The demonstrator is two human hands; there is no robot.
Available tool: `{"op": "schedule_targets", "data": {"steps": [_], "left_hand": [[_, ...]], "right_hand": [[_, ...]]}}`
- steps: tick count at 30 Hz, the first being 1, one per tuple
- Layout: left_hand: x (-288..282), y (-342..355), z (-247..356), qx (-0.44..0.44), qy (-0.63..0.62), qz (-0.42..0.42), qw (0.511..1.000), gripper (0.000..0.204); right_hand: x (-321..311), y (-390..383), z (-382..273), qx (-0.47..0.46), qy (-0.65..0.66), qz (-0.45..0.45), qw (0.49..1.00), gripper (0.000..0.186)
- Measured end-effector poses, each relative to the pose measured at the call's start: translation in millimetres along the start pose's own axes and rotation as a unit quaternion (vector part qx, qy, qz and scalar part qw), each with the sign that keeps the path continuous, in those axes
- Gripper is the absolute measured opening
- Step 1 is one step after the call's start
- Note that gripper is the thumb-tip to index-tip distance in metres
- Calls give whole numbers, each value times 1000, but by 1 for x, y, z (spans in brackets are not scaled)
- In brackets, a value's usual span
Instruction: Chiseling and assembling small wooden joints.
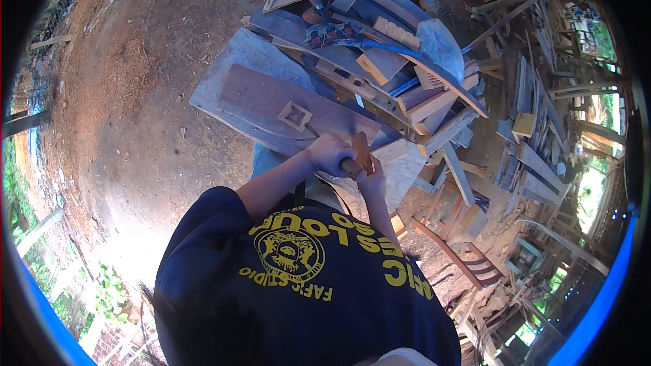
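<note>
My left hand is wrapped round a chisel, whose rounded wooden handle end sticks out toward me. Its narrow blade points away, at the near corner of a small square wooden frame. That frame lies flat on a long brown board. Close beside the chisel handle, my right hand is closed on a reddish-brown piece of wood, held upright like a mallet. Whether the wood touches the handle I cannot tell.
Under the board is a pale worktop. Beyond it, a bench holds stacked planks, a clear plastic bag and a long curved wooden strip. Timber scraps and a wooden chair part lie to the right; sawdust covers the floor at left.
</note>
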State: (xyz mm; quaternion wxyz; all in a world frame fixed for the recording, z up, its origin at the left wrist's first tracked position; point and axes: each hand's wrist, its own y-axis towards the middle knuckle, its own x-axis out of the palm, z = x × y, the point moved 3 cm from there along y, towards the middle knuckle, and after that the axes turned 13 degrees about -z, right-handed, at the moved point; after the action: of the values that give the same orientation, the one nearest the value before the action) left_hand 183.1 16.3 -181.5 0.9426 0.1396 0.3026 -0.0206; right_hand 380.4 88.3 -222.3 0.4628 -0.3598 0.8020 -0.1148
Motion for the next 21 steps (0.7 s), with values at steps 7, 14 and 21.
{"op": "schedule_targets", "data": {"steps": [7,14,21], "left_hand": [[-6,3,-9,-32,5,23,999,26],[-18,5,-13,-41,-12,53,998,29],[-23,5,-19,-44,-17,117,992,27]], "right_hand": [[1,-8,-12,6,-37,7,999,44],[-4,-6,-23,33,-46,-8,998,43],[-1,-4,-14,41,-64,-30,997,52]]}}
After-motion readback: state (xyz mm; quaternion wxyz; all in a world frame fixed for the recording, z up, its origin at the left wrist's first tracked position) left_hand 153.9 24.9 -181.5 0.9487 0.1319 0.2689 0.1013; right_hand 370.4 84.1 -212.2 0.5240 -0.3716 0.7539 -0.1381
